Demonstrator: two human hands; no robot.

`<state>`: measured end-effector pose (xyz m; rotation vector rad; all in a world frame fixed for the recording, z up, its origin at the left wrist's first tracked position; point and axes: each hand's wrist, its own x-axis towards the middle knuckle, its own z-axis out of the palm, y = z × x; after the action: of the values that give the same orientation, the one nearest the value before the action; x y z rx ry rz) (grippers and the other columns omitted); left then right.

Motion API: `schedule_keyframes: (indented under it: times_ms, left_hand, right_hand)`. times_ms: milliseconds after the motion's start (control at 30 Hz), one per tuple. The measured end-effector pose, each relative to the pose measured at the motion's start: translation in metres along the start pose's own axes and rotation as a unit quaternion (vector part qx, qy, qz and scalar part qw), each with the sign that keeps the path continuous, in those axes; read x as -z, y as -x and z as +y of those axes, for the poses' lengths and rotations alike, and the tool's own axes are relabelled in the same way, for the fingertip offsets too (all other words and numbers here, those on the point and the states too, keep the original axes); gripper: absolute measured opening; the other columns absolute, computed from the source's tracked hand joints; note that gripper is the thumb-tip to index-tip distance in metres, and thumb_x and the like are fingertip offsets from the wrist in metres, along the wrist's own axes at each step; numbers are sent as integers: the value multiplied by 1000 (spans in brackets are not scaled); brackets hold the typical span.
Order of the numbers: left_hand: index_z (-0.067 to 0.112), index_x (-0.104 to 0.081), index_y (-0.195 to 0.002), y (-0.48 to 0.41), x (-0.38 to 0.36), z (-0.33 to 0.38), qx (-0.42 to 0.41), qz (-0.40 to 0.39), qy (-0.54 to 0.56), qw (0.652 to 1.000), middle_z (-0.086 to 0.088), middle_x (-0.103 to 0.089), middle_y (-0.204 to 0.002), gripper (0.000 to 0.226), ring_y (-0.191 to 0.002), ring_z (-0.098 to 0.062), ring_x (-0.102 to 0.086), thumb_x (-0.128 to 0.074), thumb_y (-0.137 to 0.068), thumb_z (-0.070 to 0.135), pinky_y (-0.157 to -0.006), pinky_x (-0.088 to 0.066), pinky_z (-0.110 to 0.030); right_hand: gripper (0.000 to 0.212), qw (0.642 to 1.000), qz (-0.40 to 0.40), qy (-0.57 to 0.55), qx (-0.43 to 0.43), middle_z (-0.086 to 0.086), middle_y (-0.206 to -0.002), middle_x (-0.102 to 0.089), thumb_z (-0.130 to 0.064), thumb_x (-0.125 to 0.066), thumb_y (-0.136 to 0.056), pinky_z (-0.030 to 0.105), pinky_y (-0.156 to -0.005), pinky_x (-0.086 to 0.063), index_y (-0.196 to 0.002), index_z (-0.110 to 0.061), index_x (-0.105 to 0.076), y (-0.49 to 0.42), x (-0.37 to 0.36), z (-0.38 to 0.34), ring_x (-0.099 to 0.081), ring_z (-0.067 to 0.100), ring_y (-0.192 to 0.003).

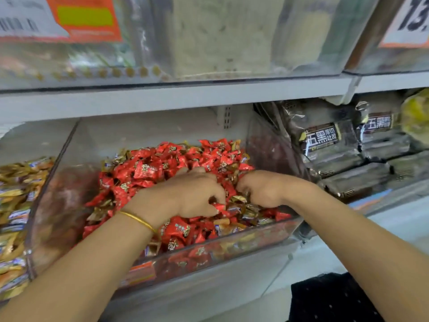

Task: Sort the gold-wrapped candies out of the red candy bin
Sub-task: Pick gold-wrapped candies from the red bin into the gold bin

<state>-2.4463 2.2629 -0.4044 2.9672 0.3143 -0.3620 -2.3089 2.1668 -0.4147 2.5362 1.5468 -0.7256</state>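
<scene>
A clear plastic bin [227, 246] on the lower shelf holds a heap of red-wrapped candies [151, 169] with gold-wrapped candies [239, 199] mixed in, mostly near the front and along the back left. Both hands are down in the heap. My left hand [192, 194], with a gold bangle at the wrist, has its fingers curled into the candies and grips some red ones. My right hand [260, 189] is curled beside it, its fingers closed round gold-wrapped candies. The fingertips of both hands are partly buried.
A neighbouring clear bin [14, 205] on the left is full of gold-wrapped candies. Dark packaged loaves [325, 145] are stacked to the right. A shelf edge [162, 98] runs just above, carrying more clear bins with price labels.
</scene>
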Motion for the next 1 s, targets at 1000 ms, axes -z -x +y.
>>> schedule_keyframes:
  times_ms: [1000]
  left_hand:
    - [20,-54,-113,31,5,-43,125,220,108,961,-1,-54,-111,29,-94,-18,-50,-64,-86,21,-84,-43,-31]
  right_hand:
    - [54,781,-36,-622,34,11,-106,-53,14,-58,-81,33,-81,-53,-130,-9,-49,3,-5,-44,-58,20,-86]
